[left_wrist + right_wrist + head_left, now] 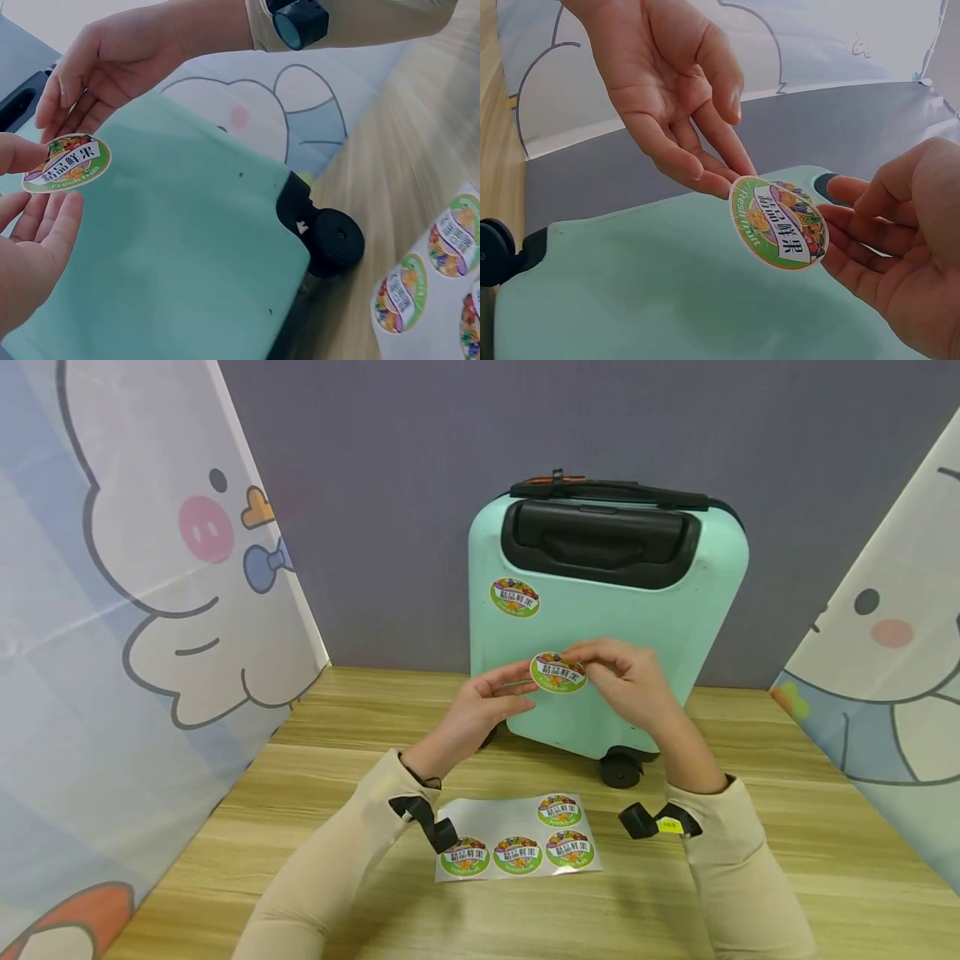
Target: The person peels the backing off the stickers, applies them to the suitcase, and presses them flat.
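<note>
Suitcase (600,627), mint green, one: upright on the table (217,877), bearing one applied sticker (514,597) at upper left; that one looks done.
Loose sticker (555,677), one: between your hands, before the suitcase, seemingly not yet stuck.
Sheet (480,818), one: four stickers remaining.
Right hand (626,681): yours, apparently pinching the loose sticker's upper right edge.
Left hand (483,702): yours, fingers extended, fingertips at its left edge, thumb apart.
</note>
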Action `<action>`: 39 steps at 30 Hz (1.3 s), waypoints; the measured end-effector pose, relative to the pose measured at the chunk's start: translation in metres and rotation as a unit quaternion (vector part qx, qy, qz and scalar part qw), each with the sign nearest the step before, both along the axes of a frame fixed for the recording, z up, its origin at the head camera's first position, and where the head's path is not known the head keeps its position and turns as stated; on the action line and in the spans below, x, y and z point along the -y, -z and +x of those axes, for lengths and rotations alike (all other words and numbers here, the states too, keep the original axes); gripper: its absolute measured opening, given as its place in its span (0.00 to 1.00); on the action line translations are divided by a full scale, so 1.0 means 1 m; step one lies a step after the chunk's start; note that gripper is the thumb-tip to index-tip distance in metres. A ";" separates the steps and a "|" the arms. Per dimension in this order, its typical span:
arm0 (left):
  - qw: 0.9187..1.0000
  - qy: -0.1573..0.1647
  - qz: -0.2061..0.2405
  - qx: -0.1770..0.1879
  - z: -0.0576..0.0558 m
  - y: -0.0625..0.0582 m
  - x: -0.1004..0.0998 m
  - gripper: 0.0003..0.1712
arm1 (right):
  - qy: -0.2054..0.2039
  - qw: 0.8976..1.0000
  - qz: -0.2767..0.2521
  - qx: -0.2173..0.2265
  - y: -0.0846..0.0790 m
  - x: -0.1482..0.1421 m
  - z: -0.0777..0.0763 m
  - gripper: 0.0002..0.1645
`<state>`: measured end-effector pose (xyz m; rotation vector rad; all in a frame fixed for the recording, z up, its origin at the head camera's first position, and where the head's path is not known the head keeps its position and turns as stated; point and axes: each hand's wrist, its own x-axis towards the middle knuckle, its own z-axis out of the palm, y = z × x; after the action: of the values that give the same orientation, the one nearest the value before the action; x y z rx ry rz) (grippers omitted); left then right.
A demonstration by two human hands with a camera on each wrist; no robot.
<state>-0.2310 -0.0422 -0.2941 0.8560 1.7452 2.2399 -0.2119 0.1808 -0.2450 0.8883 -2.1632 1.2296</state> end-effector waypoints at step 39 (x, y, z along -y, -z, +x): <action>0.993 0.007 0.114 -0.010 -0.007 -0.037 -0.021 0.33 | 0.079 0.972 0.012 -0.221 -0.025 0.006 -0.012 0.18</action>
<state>-0.2378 -0.0215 -0.2575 0.9341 1.5041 2.4639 -0.2243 0.1745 -0.2200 0.8838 -1.8501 0.8354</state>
